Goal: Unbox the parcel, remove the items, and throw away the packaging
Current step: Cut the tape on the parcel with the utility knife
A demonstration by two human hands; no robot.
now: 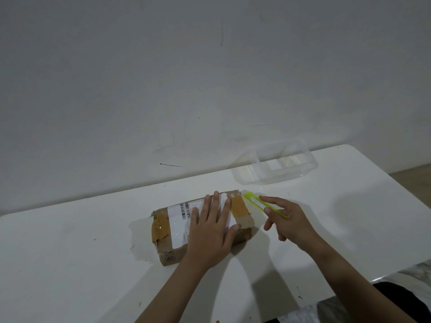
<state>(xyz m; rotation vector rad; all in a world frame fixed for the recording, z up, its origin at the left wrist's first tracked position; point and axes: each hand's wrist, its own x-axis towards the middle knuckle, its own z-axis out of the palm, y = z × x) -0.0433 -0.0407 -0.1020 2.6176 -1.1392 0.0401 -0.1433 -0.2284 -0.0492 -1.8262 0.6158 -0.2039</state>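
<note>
I see the parcel (200,226) lying left of centre on the white table (70,264), a brown cardboard box wrapped in glossy tan tape, with a white shipping label (179,220) and barcode across its top; its left end is crumpled and the tape there is wrinkled. My left hand (211,231) lies flat on top of the box, fingers straight and slightly spread, thumb stretched toward the right end, gripping nothing. Just beside the parcel's far right corner lies a lime-green utility knife (258,202), pointing toward the wall. My right hand (286,220) is over the knife's handle end, index finger extended along it and the other fingers loosely bent downward; I cannot tell whether the fingers actually pinch the knife or only touch it. Farther right and back, near the wall, sits a clear plastic container (275,163), well apart from the parcel. The table's far edge meets the wall just behind the box, while broad bare tabletop lies to the left of the parcel and in front of it; the right edge drops off past my right forearm.
</note>
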